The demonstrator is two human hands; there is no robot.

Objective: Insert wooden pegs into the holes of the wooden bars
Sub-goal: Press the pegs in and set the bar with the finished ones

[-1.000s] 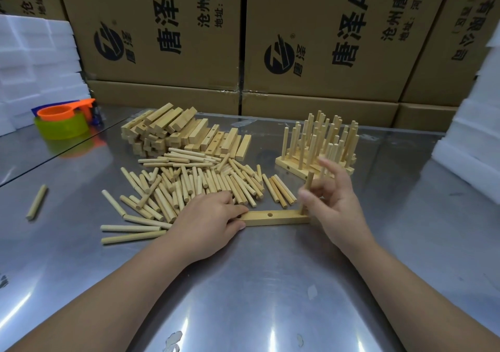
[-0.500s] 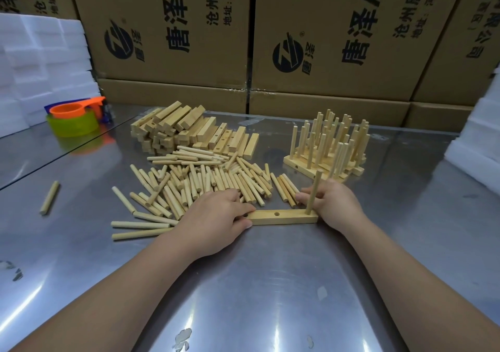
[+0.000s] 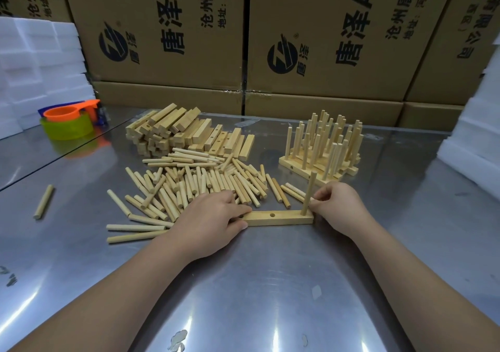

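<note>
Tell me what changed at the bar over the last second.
The right hand slid down the upright peg, its spread fingers curling to pinch it just above the bar. Unchanged: the peg stands in the bar's right-end hole, the left hand grips the bar's left end, the middle hole is empty.

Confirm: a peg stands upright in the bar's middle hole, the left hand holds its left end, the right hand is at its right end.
Wrong hole. The head view shows the peg standing in the right-end hole of the bar; the middle hole is empty. The left hand does hold the left end, and the right hand is at the right end.
</note>
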